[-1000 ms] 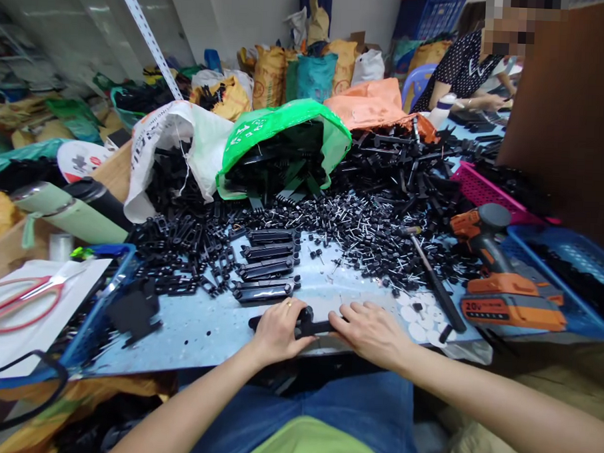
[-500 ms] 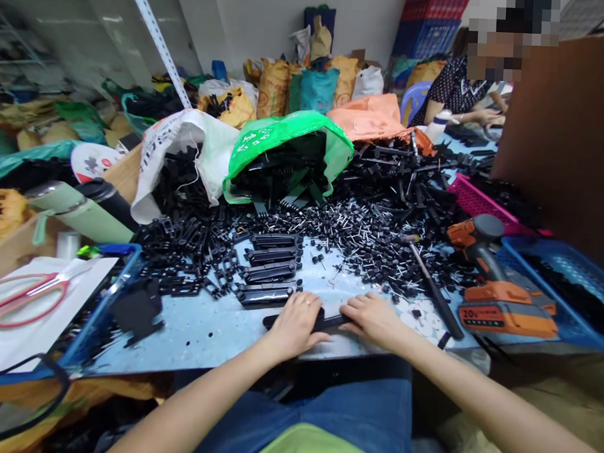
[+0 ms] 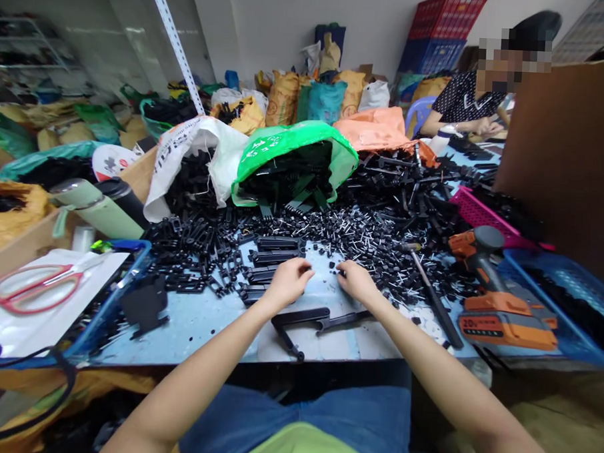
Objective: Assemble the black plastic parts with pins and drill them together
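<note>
My left hand [image 3: 290, 279] hovers over the near end of a row of black plastic arms [image 3: 275, 257], fingers curled in toward the thumb; anything in them is too small to make out. Opposite it, my right hand [image 3: 358, 281] is closed at the edge of a heap of black-headed screws [image 3: 352, 222], a small dark piece showing at its fingertips that looks like one of them. Below both hands, a folding black plastic arm [image 3: 305, 316] lies bent on the table near its front edge, touched by neither hand.
To the right are a cordless drill [image 3: 508, 315], a hammer-like tool [image 3: 436, 299] and a blue basket [image 3: 570, 285]. Scissors [image 3: 34, 288] rest on white paper at left. A green bag [image 3: 286, 135] of black parts stands behind. A co-worker [image 3: 462, 100] sits far right.
Both hands have let go of the black plastic arm and moved forward toward the screws. The arm now lies unfolded into a bent shape. The view has shifted slightly.
</note>
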### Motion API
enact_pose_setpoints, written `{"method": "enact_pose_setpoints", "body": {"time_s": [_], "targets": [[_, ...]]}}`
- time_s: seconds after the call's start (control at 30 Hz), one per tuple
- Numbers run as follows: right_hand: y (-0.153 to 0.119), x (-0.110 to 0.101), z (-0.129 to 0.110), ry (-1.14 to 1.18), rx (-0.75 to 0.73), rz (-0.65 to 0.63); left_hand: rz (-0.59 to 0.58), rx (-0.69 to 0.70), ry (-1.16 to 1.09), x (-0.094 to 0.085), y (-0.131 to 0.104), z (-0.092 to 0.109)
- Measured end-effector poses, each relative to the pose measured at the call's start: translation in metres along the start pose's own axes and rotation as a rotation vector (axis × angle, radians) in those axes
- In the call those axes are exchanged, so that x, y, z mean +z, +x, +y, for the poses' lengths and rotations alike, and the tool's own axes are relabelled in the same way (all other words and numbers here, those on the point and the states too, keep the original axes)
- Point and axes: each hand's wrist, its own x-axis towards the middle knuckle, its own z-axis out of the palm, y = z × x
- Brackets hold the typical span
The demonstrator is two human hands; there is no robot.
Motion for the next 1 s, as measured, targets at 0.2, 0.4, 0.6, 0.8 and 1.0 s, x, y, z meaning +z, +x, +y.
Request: {"method": "enact_pose_setpoints", "body": {"time_s": [0.2, 0.4, 0.6, 0.8, 1.0], "targets": [[-0.047, -0.007, -0.011, 0.599, -0.25, 0.146, 0.03, -0.668, -1.106, -0.019, -0.099, -0.03], [-0.066, -0.005, -0.025, 0.706, -0.313, 0.193, 0.1, -0.768, -1.205, -0.011, -0.115, -0.032], [-0.072, -0.002, -0.027, 0.693, -0.321, 0.241, 0.142, -0.694, -0.986, -0.013, -0.11, -0.033], [-0.076, 0.003, -0.027, 0.72, -0.269, 0.26, 0.045, -0.603, -0.86, -0.017, -0.108, -0.033], [-0.077, 0.003, -0.029, 0.671, -0.319, 0.273, 0.054, -0.563, -0.78, -0.019, -0.105, -0.031]]}}
